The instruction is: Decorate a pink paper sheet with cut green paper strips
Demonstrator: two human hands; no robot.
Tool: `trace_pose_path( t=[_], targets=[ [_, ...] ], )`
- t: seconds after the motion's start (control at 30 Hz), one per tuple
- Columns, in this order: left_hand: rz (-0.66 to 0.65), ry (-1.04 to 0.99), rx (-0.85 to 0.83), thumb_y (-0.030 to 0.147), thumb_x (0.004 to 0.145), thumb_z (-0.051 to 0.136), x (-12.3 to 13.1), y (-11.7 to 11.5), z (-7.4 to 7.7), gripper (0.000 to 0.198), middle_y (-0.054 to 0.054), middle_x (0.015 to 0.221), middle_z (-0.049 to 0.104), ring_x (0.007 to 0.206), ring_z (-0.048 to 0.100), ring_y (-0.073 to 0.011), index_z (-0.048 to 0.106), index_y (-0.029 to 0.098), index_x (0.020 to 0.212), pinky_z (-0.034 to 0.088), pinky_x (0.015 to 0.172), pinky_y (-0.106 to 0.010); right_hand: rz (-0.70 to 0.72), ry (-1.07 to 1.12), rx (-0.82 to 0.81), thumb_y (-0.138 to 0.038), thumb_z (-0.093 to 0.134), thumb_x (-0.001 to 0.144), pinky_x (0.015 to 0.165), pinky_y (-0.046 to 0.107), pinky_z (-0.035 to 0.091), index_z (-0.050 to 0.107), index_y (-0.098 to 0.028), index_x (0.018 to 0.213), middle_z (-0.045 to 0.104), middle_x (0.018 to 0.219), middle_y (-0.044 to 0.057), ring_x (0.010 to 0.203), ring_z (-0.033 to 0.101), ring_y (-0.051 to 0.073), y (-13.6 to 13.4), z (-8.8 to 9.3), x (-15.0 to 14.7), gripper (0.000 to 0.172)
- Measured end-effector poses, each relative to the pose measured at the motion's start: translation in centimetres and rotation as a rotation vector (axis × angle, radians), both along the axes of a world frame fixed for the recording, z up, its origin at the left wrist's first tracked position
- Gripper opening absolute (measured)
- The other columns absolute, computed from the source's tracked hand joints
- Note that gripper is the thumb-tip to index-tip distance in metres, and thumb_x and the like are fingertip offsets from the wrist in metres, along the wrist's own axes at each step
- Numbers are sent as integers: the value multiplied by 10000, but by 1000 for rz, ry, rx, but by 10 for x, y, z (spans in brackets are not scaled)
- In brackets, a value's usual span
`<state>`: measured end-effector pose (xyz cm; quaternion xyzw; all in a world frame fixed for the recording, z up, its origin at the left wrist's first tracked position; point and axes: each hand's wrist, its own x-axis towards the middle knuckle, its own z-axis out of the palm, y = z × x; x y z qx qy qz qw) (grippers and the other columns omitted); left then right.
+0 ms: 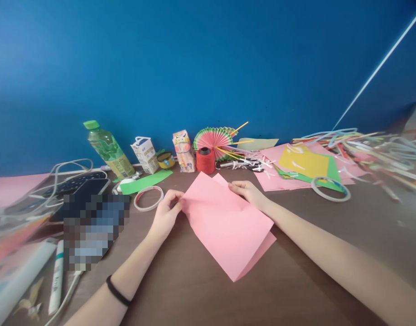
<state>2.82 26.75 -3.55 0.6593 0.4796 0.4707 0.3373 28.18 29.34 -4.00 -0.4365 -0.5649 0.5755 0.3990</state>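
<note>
A folded sheet of pink paper (224,222) is held between my two hands over the brown table. Its two layers stand slightly apart at the lower right edge and at the top. My left hand (167,210) pinches the paper's left corner between thumb and fingers. At the upper right edge, my right hand (247,192) is closed on the paper, its thumb hidden behind the sheet. Just left of my left hand lies a roll of tape (137,202). A red spool of thread (205,162) stands beyond the paper.
A green-capped bottle (109,149), small cartons (183,151) and a paper fan (211,138) line the blue wall. Coloured sheets (306,163), a second tape roll (330,195) and pipe cleaners (364,142) lie right. A phone (109,226), cables and a marker (57,280) are left.
</note>
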Motion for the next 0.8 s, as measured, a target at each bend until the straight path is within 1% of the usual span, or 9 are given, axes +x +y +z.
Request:
trace_pose_path(
  t=[0.1, 0.23, 0.33, 0.4, 0.5, 0.57, 0.63, 0.67, 0.8],
  targets=[
    [13, -110, -27, 296, 731, 557, -3, 2, -2, 107, -13, 743, 546, 703, 539, -162, 541, 191, 741, 454, 677, -297, -49, 9, 11, -585, 627, 636, 479, 245, 291, 432, -192, 557, 435, 524, -37, 483, 379, 98, 4, -2, 5, 446],
    [6, -147, -37, 327, 625, 596, -14, 7, -5, 161, -46, 794, 567, 767, 554, -208, 527, 202, 698, 452, 650, -310, -140, -67, 67, -569, 615, 652, 469, 236, 257, 380, -190, 526, 377, 498, -53, 465, 345, 81, 12, -2, 13, 463],
    [-22, -70, 38, 364, 580, 598, -21, 11, -5, 201, -78, 854, 569, 917, 543, -267, 537, 202, 683, 446, 767, -361, -175, -297, 164, -541, 591, 674, 476, 234, 232, 376, -184, 497, 343, 486, -54, 477, 335, 80, 18, 2, 20, 453],
    [-39, 10, 83, 386, 592, 582, -23, 12, -5, 220, -80, 865, 565, 951, 528, -275, 548, 199, 703, 416, 851, -393, -219, -514, 221, -467, 581, 700, 492, 232, 248, 427, -178, 510, 379, 490, -48, 494, 369, 89, 19, 5, 25, 379],
    [-104, 129, 135, 388, 627, 563, -22, 12, -5, 216, -70, 856, 562, 944, 518, -258, 569, 194, 721, 385, 904, -394, -273, -863, 271, -334, 587, 712, 532, 233, 295, 565, -177, 697, 567, 649, -6, 596, 497, 130, 17, 8, 28, 159],
    [-150, 165, 136, 360, 667, 540, -22, 12, -7, 186, -63, 850, 565, 916, 525, -236, 581, 191, 734, 392, 891, -374, -296, -1006, 347, -281, 593, 709, 571, 241, 332, 587, -185, 928, 640, 909, 43, 740, 564, 168, 14, 11, 28, 239],
    [-184, 181, 128, 323, 703, 519, -21, 12, -8, 155, -57, 850, 571, 875, 535, -212, 586, 190, 747, 403, 869, -354, -270, -1045, 440, -247, 583, 714, 619, 249, 368, 552, -190, 1065, 614, 1082, 70, 838, 579, 184, 11, 17, 26, 357],
    [-198, 187, 125, 307, 713, 512, -21, 13, -9, 143, -54, 848, 576, 857, 539, -203, 585, 190, 750, 408, 860, -347, -223, -1046, 470, -229, 574, 715, 639, 252, 381, 557, -191, 1066, 611, 1091, 70, 844, 581, 182, 10, 20, 26, 354],
    [-224, 191, 129, 272, 698, 517, -20, 13, -9, 124, -47, 833, 592, 832, 544, -195, 589, 188, 753, 420, 837, -336, 6, -954, 400, -248, 542, 735, 662, 258, 424, 631, -193, 939, 655, 897, 42, 776, 589, 166, 5, 38, 23, 229]
  ],
)
